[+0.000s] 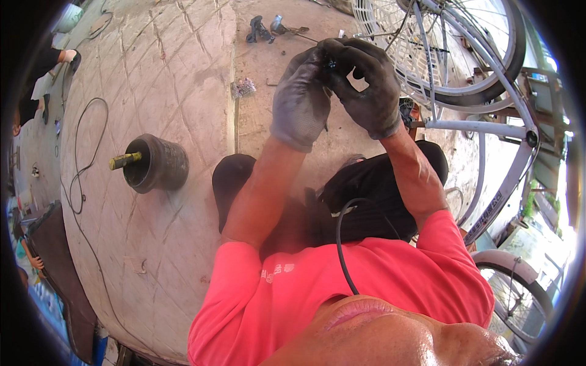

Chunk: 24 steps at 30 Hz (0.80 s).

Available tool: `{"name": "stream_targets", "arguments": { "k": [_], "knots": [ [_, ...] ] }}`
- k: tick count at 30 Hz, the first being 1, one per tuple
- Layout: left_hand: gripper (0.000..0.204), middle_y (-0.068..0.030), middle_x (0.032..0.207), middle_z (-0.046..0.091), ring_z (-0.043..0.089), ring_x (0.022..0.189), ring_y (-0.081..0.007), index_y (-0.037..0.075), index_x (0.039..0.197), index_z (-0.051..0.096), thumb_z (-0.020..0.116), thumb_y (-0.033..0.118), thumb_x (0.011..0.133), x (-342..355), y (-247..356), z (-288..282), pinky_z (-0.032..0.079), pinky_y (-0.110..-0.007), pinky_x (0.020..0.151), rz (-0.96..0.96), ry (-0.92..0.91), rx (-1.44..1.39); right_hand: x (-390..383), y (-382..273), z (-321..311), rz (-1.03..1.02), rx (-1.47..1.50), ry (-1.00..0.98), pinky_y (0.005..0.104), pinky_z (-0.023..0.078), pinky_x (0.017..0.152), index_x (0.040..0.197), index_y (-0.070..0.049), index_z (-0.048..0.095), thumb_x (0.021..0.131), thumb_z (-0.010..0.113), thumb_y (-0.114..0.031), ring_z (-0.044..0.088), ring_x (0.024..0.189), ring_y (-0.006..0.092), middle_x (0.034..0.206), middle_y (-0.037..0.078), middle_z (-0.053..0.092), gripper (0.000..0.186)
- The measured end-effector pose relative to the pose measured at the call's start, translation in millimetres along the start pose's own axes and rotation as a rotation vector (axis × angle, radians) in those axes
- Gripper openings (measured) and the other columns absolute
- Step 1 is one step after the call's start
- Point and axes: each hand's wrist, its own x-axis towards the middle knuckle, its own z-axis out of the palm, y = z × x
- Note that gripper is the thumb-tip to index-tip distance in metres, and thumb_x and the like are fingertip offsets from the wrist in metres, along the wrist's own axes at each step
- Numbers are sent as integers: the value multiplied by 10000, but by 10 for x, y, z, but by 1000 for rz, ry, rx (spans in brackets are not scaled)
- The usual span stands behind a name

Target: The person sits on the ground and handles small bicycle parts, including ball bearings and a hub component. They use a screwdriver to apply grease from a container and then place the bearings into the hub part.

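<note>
Both of my hands wear dark, soiled work gloves and meet fingertip to fingertip above the floor, near the bicycle. My left hand [302, 97] is closed, its fingers pinched against the other glove. My right hand [371, 88] curls its thumb and fingers into a ring, with light floor showing through the gap. Between the fingertips something small and dark is mostly hidden, so its kind is unclear. Beyond my hands, a silver-grey bicycle [482, 127] stands at the right, its spoked wheel [520, 43] close to my right glove.
Small black parts [259, 29] lie on the floor ahead. A small clear packet [244, 87] rests left of my gloves. Farther left stands a dark round container [168, 163] with a yellow-handled tool [125, 160]. A thin cable [76, 177] snakes past it. Other people's limbs [67, 56] show at the left edge.
</note>
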Motion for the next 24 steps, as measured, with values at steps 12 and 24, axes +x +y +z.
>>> {"name": "stream_targets", "arguments": {
  "k": [12, 24],
  "knots": [
    [406, -188, 1265, 664, 646, 1170, -278, -68, 1278, 595, 368, 226, 1115, 9, 94, 205, 524, -397, 1033, -36, 99, 160, -16, -14, -2, 219, 103, 10, 318, 562, 764, 1195, -118, 725, 761, 839, -31, 707, 963, 196, 1169, 66, 736, 457],
    [413, -230, 1327, 633, 635, 1217, -316, -85, 1352, 505, 337, 216, 1125, 86, 156, 47, 539, -437, 1049, -80, -37, 19, -59, 156, -111, 324, 243, -136, 290, 567, 717, 1207, -116, 703, 843, 791, -102, 683, 792, 157, 1223, 65, 689, 375]
  ]
}}
